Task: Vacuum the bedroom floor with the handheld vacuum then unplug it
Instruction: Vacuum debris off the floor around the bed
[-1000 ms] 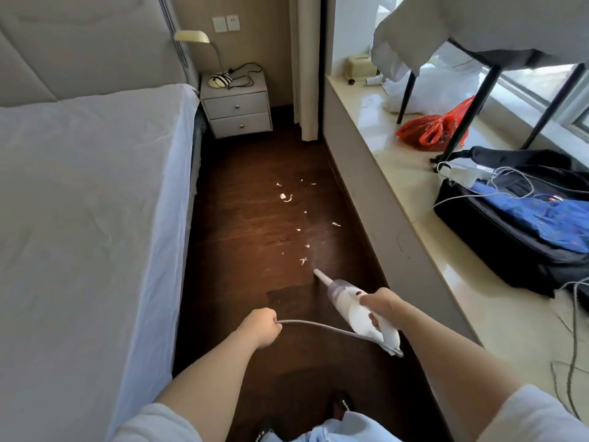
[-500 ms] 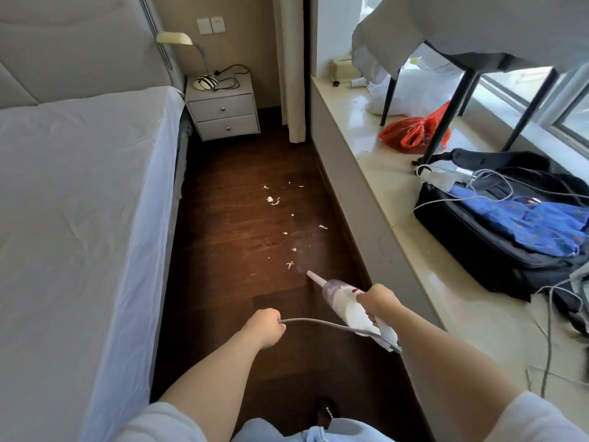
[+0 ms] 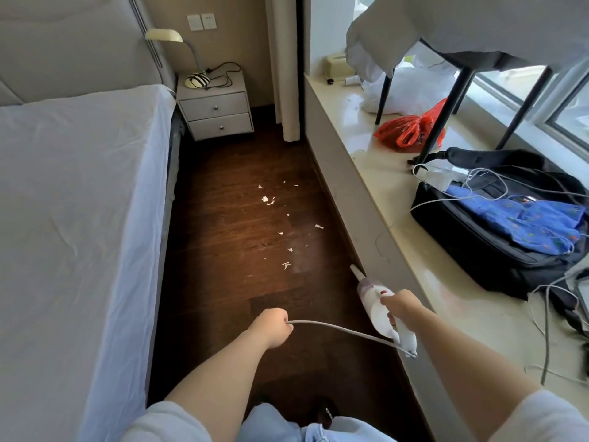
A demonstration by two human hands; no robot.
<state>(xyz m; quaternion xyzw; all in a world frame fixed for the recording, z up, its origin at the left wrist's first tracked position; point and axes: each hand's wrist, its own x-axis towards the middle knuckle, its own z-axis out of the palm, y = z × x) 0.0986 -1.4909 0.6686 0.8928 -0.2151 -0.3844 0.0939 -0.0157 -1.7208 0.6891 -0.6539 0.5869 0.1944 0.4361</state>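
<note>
Bed [image 3: 73,218] fills the left side, white sheet, padded headboard at far left. Dark wood floor [image 3: 223,250] runs as a narrow strip btwn bed and a long pale window ledge [image 3: 376,173] on the right. On the ledge: open black suitcase [image 3: 497,250] w/ blue cloth [image 3: 529,218] and white cables on top, dark chair legs, red plastic bag [image 3: 408,132] farther back. Nightstand [image 3: 216,113] at far end of the floor strip, 2 drawers, lamp [image 3: 178,49] on top.

Both arms reach fwd from near edge, bare forearms, pale sleeves at the shoulders. Right arm angled along the ledge base; right hand [image 3: 401,307] wrapped around the handle of the vacuum [image 3: 379,309], knuckles up. Vacuum is white, tilted down, nozzle pointing far-left toward the floor just beside the ledge base; can't tell if the tip touches the floor. Left arm near centre, left hand [image 3: 271,327] fisted around the grey cord [image 3: 344,331], which sags from the fist rightward to the vacuum's rear end.

Paper scraps [image 3: 283,228] scattered on the floor, mid-strip, beyond and left of the nozzle; nearest scrap is near the tip but apart from it.
</note>
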